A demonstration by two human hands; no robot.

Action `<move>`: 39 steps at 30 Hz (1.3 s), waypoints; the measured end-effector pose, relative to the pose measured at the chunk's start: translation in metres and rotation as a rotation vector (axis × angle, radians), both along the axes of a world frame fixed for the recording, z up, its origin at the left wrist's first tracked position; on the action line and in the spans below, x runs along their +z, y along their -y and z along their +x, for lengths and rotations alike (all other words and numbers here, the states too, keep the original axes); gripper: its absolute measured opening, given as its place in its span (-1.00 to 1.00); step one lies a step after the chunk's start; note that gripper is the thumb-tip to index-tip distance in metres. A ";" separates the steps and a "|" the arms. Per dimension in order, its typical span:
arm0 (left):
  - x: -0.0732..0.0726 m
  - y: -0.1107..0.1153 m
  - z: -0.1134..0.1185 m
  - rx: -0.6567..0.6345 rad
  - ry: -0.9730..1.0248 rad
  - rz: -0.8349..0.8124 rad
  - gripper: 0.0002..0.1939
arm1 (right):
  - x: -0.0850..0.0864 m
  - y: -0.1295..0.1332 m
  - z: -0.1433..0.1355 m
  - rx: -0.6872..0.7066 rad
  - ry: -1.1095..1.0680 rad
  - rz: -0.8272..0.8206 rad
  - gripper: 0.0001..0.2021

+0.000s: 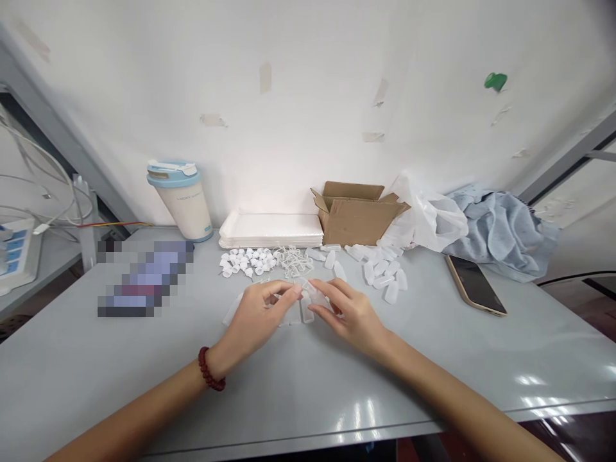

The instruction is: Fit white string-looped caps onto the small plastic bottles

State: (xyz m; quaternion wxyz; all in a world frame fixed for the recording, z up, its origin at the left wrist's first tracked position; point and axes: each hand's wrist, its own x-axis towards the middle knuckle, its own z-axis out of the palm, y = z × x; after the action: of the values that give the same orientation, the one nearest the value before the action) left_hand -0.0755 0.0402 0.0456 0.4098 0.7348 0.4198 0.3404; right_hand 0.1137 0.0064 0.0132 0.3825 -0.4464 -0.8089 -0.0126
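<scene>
Both hands meet over the middle of the grey table. My right hand [353,316] is closed, its fingers and thumb around a small translucent plastic piece [317,296]. My left hand [262,311], with a dark red bead bracelet at the wrist, pinches thumb to fingers at that piece's left end; what lies in the pinch is too small to tell. Under and between the hands, several similar flat translucent pieces [307,309] lie side by side, partly covered by my fingers. Just beyond are a pile of small white caps [246,262] and a tangle of thin white plastic parts [294,261].
More translucent pieces [384,273] are scattered at right. Behind stand a stack of white packets [274,228], an open cardboard box [359,221], a plastic bag [428,218] and a blue cloth [500,231]. A phone [476,284] lies right; a tumbler [183,202] and pixelated object [149,279] left.
</scene>
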 end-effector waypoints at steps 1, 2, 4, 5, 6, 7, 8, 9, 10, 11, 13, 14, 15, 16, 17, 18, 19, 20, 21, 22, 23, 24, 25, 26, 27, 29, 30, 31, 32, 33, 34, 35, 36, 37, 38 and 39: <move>0.000 0.001 0.001 -0.014 -0.019 0.028 -0.73 | -0.001 0.000 0.000 -0.015 0.062 0.039 -0.68; 0.000 0.001 0.002 -0.033 -0.029 0.059 -0.76 | -0.001 0.001 0.000 -0.030 0.118 0.073 -0.69; -0.001 0.003 0.004 -0.045 -0.031 0.114 -0.80 | -0.001 0.002 0.000 -0.050 0.190 0.113 -0.72; -0.002 0.004 0.004 -0.043 -0.031 0.132 -0.81 | 0.000 0.003 -0.001 -0.051 0.199 0.119 -0.73; -0.003 0.005 0.005 -0.044 -0.033 0.141 -0.82 | 0.000 0.003 -0.002 -0.046 0.192 0.113 -0.73; -0.003 0.005 0.004 -0.051 -0.035 0.140 -0.82 | 0.001 0.004 -0.003 -0.035 0.169 0.094 -0.74; -0.004 0.005 0.004 -0.065 -0.034 0.127 -0.81 | 0.001 0.004 -0.003 -0.021 0.129 0.067 -0.74; -0.005 0.004 0.003 -0.086 -0.030 0.104 -0.80 | 0.001 0.004 -0.004 -0.004 0.078 0.033 -0.74; -0.006 0.003 0.002 -0.110 -0.021 0.075 -0.79 | 0.001 0.004 -0.004 0.013 0.020 -0.002 -0.75; -0.006 0.002 0.002 -0.136 -0.008 0.043 -0.78 | 0.000 0.004 -0.005 0.029 -0.036 -0.034 -0.75; -0.006 0.000 0.001 -0.180 0.020 -0.025 -0.75 | 0.000 0.004 -0.005 0.060 -0.123 -0.079 -0.73; -0.006 -0.001 0.001 -0.199 0.033 -0.055 -0.73 | 0.000 0.005 -0.005 0.077 -0.147 -0.093 -0.72; -0.005 -0.001 0.001 -0.216 0.044 -0.077 -0.72 | 0.000 0.005 -0.005 0.095 -0.158 -0.108 -0.70; -0.004 -0.002 0.001 -0.230 0.055 -0.089 -0.71 | 0.001 0.005 -0.006 0.112 -0.160 -0.124 -0.68; -0.003 -0.002 0.001 -0.239 0.069 -0.092 -0.70 | 0.002 0.006 -0.006 0.129 -0.153 -0.146 -0.66; -0.001 -0.002 0.001 -0.245 0.083 -0.090 -0.70 | 0.003 0.007 -0.007 0.141 -0.141 -0.175 -0.63; 0.000 -0.002 0.002 -0.249 0.097 -0.084 -0.70 | 0.004 0.007 -0.007 0.147 -0.126 -0.211 -0.61; 0.001 -0.001 0.002 -0.251 0.109 -0.077 -0.70 | 0.005 0.008 -0.007 0.148 -0.111 -0.253 -0.59; 0.002 -0.001 0.002 -0.250 0.116 -0.070 -0.71 | 0.006 0.008 -0.007 0.146 -0.101 -0.294 -0.57; 0.002 -0.001 0.002 -0.249 0.113 -0.062 -0.71 | 0.007 0.009 -0.007 0.143 -0.099 -0.331 -0.56; 0.003 0.000 0.003 -0.250 0.101 -0.050 -0.72 | 0.007 0.009 -0.007 0.140 -0.106 -0.363 -0.55; 0.002 0.000 0.003 -0.253 0.082 -0.031 -0.72 | 0.007 0.009 -0.007 0.142 -0.118 -0.389 -0.55; 0.002 0.000 0.003 -0.258 0.058 -0.005 -0.71 | 0.007 0.009 -0.007 0.150 -0.133 -0.410 -0.55; 0.001 0.000 0.003 -0.264 0.028 0.023 -0.69 | 0.007 0.009 -0.006 0.161 -0.148 -0.426 -0.55; 0.001 0.000 0.002 -0.272 -0.002 0.055 -0.68 | 0.006 0.009 -0.006 0.174 -0.160 -0.441 -0.55; 0.000 -0.001 0.002 -0.294 -0.053 0.109 -0.64 | 0.006 0.010 -0.007 0.201 -0.186 -0.471 -0.56; 0.000 -0.001 0.002 -0.303 -0.073 0.126 -0.62 | 0.007 0.010 -0.007 0.210 -0.207 -0.487 -0.57; 0.000 -0.001 0.001 -0.310 -0.089 0.138 -0.61 | 0.007 0.011 -0.008 0.214 -0.235 -0.505 -0.58; -0.001 -0.001 0.001 -0.312 -0.102 0.148 -0.61 | 0.008 0.011 -0.008 0.214 -0.267 -0.527 -0.59; -0.001 -0.001 0.001 -0.311 -0.113 0.158 -0.61 | 0.008 0.011 -0.009 0.210 -0.302 -0.550 -0.60; -0.002 -0.001 0.001 -0.302 -0.126 0.169 -0.62 | 0.009 0.010 -0.009 0.202 -0.340 -0.573 -0.61; -0.004 -0.001 0.001 -0.281 -0.136 0.188 -0.65 | 0.009 0.010 -0.010 0.193 -0.382 -0.596 -0.62; -0.006 -0.001 0.001 -0.249 -0.142 0.225 -0.69 | 0.010 0.009 -0.010 0.183 -0.427 -0.621 -0.63; -0.008 -0.001 0.001 -0.208 -0.142 0.288 -0.74 | 0.010 0.008 -0.011 0.175 -0.478 -0.644 -0.63; -0.010 -0.002 0.002 -0.162 -0.138 0.375 -0.78 | 0.011 0.008 -0.011 0.168 -0.533 -0.667 -0.63; -0.012 -0.002 0.002 -0.122 -0.137 0.477 -0.81 | 0.012 0.007 -0.011 0.162 -0.588 -0.687 -0.62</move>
State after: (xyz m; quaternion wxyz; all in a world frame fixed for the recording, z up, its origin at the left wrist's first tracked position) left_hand -0.0734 0.0426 0.0338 0.2155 0.8559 0.3094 0.3540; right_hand 0.1025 -0.0002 0.0250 0.4252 -0.4671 -0.6557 0.4136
